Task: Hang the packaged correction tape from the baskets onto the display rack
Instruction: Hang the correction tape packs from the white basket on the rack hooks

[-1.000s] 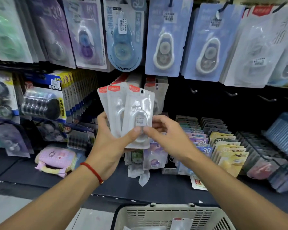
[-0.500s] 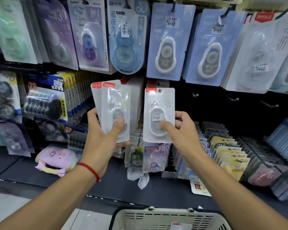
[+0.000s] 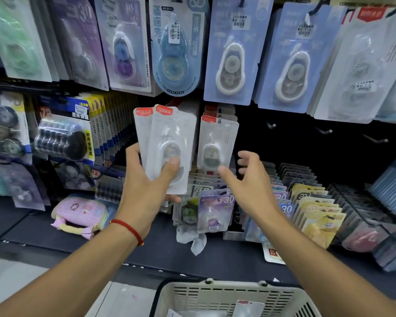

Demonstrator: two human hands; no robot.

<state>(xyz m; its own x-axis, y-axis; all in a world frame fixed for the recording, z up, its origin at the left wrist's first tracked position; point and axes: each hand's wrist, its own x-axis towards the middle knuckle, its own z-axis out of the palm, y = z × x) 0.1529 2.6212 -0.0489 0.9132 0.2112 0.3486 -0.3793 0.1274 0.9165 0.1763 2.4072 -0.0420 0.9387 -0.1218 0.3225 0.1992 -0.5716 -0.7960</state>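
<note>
The correction tape packs (image 3: 169,149) stand upright in my left hand (image 3: 146,179), long axis vertical, red tabs at the top, thumb pressed across the front one. Just to their right another pack (image 3: 217,143) hangs upright on the rack (image 3: 306,138), red tab up. My right hand (image 3: 245,179) sits below it, fingers spread, gripping nothing. The basket (image 3: 226,294) is beneath my arms.

Dark shelf (image 3: 146,250), pale floor (image 3: 14,277).
</note>
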